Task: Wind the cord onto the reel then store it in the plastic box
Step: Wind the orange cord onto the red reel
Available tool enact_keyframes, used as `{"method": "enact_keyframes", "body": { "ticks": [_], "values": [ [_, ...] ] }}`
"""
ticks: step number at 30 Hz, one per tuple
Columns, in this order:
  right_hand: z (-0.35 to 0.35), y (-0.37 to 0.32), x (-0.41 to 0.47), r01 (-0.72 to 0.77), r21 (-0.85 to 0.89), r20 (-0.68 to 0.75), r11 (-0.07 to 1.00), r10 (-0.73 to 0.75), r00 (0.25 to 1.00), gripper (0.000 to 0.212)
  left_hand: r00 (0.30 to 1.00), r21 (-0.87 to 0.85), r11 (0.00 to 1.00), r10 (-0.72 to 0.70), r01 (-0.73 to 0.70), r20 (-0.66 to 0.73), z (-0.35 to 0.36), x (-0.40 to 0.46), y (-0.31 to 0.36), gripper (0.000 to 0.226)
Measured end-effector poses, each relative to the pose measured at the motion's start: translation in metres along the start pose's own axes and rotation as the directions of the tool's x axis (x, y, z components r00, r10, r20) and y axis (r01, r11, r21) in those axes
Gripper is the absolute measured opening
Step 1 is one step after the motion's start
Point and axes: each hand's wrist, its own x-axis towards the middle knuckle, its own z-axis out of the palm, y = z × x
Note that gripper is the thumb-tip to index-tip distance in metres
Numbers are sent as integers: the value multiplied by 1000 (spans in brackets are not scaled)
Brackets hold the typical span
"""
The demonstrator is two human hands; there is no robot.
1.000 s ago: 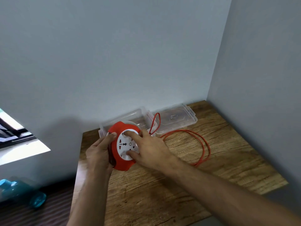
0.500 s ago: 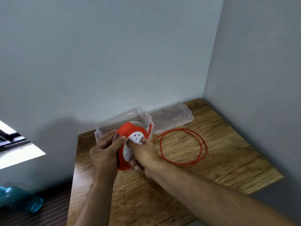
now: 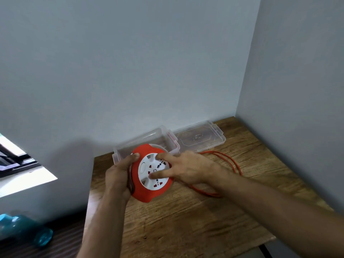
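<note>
Far left of both hands, down on the floor: a blue translucent object [image 3: 22,229], blurred, can't tell what it is. Left hand [image 3: 119,175] grips the reel [image 3: 150,175] by its left edge, fingers curled around the back, thumb hooked over the red rim at the top left. The reel is red with a white socket face, face tilted up toward the camera, lifted just above the table [image 3: 186,220], sitting directly between the two hands. Right hand [image 3: 188,169] comes in from the right, fingers spread and fairly straight, index fingertip on the upper part of the white face, thumb tip on the lower part; fingers press on the face rather than wrap it. Behind the reel and just past the left thumb: the clear plastic box [image 3: 147,140], no lid on it, up against the wall. Right of the box, beyond the right hand: its clear lid [image 3: 201,138], lying flat on the table, near the box; can't tell if they touch. The cord [image 3: 232,164], orange-red, lies in loose loops on the table to the right of and under the right wrist, one run passing under the forearm back toward the reel; the spot where it enters the reel is hidden by the right hand.
</note>
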Motion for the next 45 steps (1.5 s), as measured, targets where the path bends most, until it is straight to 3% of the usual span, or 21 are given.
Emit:
{"method": "enact_keyframes", "body": {
  "ticks": [3,6,9,12,15,18,22,26,28,30,32,33,34,36,38,40,43,45],
  "values": [
    [5,4,3,118,-152,34,981,-114,993,56,999,50,998,-34,32,39,1,1,3,76],
    [18,1,11,99,-69,162,993,-87,983,62,999,79,997,-13,10,37,7,2,4,74],
    [32,1,15,40,-109,111,993,-27,993,68,998,140,988,62,-63,12,14,0,1,50],
    [43,-6,18,-110,-78,45,991,114,992,63,989,161,977,145,-140,-24,19,-1,0,17],
    [48,-20,22,-338,111,-14,935,341,940,60,980,161,969,194,-186,-34,22,-1,-2,16],
    [46,-32,20,-463,284,6,840,482,876,60,975,184,959,222,-215,-18,19,-3,-7,18],
    [41,-43,20,-557,389,35,734,592,805,60,968,177,953,251,-246,-6,13,-3,-14,16],
    [39,-36,3,-403,777,-38,484,674,737,43,992,-106,988,109,-114,-56,2,6,-11,29],
    [45,-31,-5,-318,849,-164,422,783,600,33,996,-166,983,79,-83,-32,-5,12,-6,11],
    [51,-28,-9,-348,869,-159,353,864,478,44,995,-150,984,94,-91,14,-11,17,-7,25],
    [53,-23,-8,-376,907,49,191,838,544,60,995,-128,988,89,-83,43,-14,18,-8,15],
    [53,-20,-7,-371,925,169,87,779,603,63,995,-124,989,83,-76,50,-14,15,-8,17],
    [53,-18,-8,-359,933,243,4,728,641,64,996,-124,991,65,-57,61,-16,15,-10,35],
    [54,-16,-9,-347,934,298,-78,706,642,62,997,-136,990,33,-24,68,-19,13,-12,56],
    [52,-12,-11,-356,927,336,-118,682,649,57,995,-140,990,12,2,103,-23,12,-13,61],
    [48,-3,-13,-424,906,334,-5,621,709,52,992,-132,991,6,11,129,-27,13,-15,54],
    [43,14,-18,-528,744,229,409,586,777,29,992,-82,997,1,9,125,-32,13,-15,41],
    [42,17,-21,-496,688,117,530,593,797,15,993,-29,1000,8,-5,116,-34,12,-14,47]
  ]
}}
